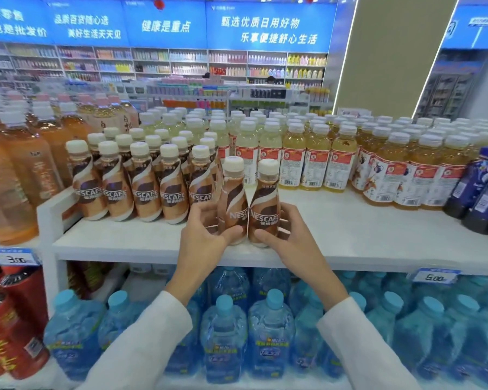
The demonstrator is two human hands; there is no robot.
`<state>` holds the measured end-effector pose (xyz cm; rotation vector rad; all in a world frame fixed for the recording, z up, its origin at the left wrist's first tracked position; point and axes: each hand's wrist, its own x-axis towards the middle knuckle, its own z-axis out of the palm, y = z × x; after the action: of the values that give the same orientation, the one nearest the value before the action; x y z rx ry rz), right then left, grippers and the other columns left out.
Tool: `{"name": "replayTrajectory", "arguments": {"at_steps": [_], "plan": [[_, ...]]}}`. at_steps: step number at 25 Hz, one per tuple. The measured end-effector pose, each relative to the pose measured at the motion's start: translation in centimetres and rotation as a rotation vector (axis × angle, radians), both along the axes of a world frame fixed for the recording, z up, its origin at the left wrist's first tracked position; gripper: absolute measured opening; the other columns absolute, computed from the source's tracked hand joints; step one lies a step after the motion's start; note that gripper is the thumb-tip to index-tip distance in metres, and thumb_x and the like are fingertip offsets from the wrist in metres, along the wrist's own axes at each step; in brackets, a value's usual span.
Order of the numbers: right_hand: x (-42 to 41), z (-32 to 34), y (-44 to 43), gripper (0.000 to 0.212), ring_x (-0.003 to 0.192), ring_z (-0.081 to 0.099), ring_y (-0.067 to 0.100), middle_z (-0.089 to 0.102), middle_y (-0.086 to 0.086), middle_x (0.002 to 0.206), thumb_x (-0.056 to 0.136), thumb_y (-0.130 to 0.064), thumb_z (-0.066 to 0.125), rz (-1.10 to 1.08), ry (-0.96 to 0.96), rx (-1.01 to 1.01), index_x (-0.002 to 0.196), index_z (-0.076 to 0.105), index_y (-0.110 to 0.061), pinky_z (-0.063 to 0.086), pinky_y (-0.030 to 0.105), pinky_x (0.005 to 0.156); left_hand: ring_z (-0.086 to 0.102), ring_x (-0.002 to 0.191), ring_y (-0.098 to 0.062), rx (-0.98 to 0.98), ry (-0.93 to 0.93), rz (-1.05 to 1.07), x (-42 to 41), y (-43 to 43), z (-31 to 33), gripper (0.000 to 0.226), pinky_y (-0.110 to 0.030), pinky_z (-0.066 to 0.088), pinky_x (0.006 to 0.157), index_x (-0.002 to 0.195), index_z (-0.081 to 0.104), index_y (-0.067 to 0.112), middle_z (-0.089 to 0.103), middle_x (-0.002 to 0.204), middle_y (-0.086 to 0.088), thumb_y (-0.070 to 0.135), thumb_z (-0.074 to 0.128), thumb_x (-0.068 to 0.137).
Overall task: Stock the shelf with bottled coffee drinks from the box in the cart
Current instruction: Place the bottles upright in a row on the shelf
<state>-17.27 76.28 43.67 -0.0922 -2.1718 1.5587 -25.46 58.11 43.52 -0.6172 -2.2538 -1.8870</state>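
Nearest, on the lower shelf, stand large water bottles (226, 333), with the person's two white sleeves reaching over them. Above, the left hand (206, 240) and the right hand (290, 237) each grip one coffee drink: the left bottle (233, 201) and the right bottle (265, 201). The fingers (234, 230) of each hand are curled round the lower body of its bottle, thumb in front and the rest behind.

Both bottles are upright and touch each other at the belly, with labels facing outward. Their bases appear to rest on the white shelf (378, 235), just behind its front edge.

Judgement: the bottles are held low and as a pair so they can be pushed back together and squared up with the stocked row of coffee bottles (144, 190). That row stands just to the left and fills the shelf's left end.

Further back stand yellow drinks (307, 161). The box and the cart are not in view.
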Motion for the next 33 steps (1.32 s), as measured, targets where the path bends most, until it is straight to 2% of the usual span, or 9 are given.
{"name": "replayTrajectory", "arguments": {"at_steps": [4,7,10,12,17,22,26,31,33], "plan": [[0.0,0.2,0.5,0.061,0.120,0.060,0.006,0.062,-0.013,0.131,0.085,-0.025,0.082,0.038,-0.043,-0.010,0.136,0.048,-0.030,0.050,0.040,0.107,0.063,0.115,0.003,-0.055,-0.090,-0.257,-1.2,-1.4,0.3,0.047,-0.022,0.050,0.099,0.125,0.052,0.031,0.066,0.125,0.011,0.006,0.073,0.091],[0.1,0.5,0.6,0.066,0.122,0.059,0.005,0.061,-0.015,0.132,0.083,-0.028,0.083,0.048,-0.067,-0.009,0.138,0.047,-0.029,0.049,0.038,0.109,0.059,0.118,0.005,-0.065,-0.057,-0.226,-0.7,-1.3,0.2,0.054,-0.025,0.050,0.105,0.137,0.051,0.025,0.061,0.132,0.012,0.015,0.076,0.091],[0.5,0.6,0.5,0.076,0.123,0.058,0.004,0.059,-0.013,0.135,0.080,-0.031,0.086,0.019,-0.056,-0.047,0.144,0.044,-0.029,0.050,0.031,0.106,0.061,0.112,0.000,-0.050,-0.024,-0.111,0.1,-0.7,0.3,0.073,-0.018,0.051,0.090,0.137,0.054,0.028,0.060,0.128,0.013,0.038,0.091,0.074],[0.7,0.7,0.2,0.067,0.118,0.062,0.003,0.063,-0.014,0.130,0.080,-0.030,0.086,-0.034,-0.031,-0.028,0.137,0.051,-0.032,0.053,0.031,0.102,0.062,0.103,0.004,-0.061,0.022,-0.026,0.6,-0.3,0.5,0.074,-0.012,0.049,0.080,0.129,0.055,0.033,0.063,0.118,0.017,0.043,0.094,0.066],[0.8,0.6,-1.0,0.052,0.106,0.064,-0.005,0.068,-0.019,0.119,0.082,-0.030,0.084,-0.100,-0.012,0.008,0.127,0.058,-0.036,0.054,0.022,0.093,0.061,0.096,0.017,-0.032,0.043,0.053,1.4,-0.8,0.0,0.056,-0.003,0.048,0.076,0.105,0.053,0.046,0.066,0.105,0.024,0.040,0.093,0.067],[-0.7,0.4,-5.5,0.050,0.101,0.062,-0.014,0.068,-0.028,0.108,0.078,-0.037,0.085,-0.112,0.003,0.065,0.120,0.058,-0.042,0.048,0.012,0.083,0.060,0.102,0.015,-0.044,0.061,0.166,0.9,-4.9,-0.2,0.055,-0.003,0.046,0.078,0.116,0.059,0.043,0.067,0.105,0.028,0.047,0.089,0.071],[-3.5,0.6,-11.0,0.048,0.099,0.061,-0.015,0.068,-0.029,0.106,0.077,-0.038,0.086,-0.060,0.010,0.084,0.117,0.059,-0.043,0.051,0.014,0.084,0.064,0.103,0.007,-0.011,0.042,0.249,-0.7,-10.4,-0.6,0.051,-0.017,0.051,0.087,0.118,0.061,0.045,0.069,0.109,0.023,0.047,0.087,0.074],[-7.8,1.1,-18.4,0.046,0.097,0.058,-0.020,0.064,-0.027,0.106,0.081,-0.030,0.085,0.026,0.052,0.080,0.116,0.057,-0.037,0.044,0.001,0.079,0.065,0.113,-0.009,0.007,0.077,0.352,-3.6,-16.5,-0.7,0.055,-0.039,0.054,0.102,0.133,0.063,0.022,0.069,0.124,0.008,0.031,0.084,0.083],[-9.3,1.1,-20.8,0.046,0.100,0.060,-0.013,0.066,-0.020,0.110,0.082,-0.029,0.083,0.041,0.055,0.076,0.121,0.059,-0.030,0.046,0.007,0.083,0.061,0.118,-0.016,-0.028,0.116,0.425,-4.8,-18.2,-0.9,0.056,-0.042,0.051,0.104,0.136,0.061,0.016,0.056,0.130,0.002,0.029,0.082,0.085]]}}
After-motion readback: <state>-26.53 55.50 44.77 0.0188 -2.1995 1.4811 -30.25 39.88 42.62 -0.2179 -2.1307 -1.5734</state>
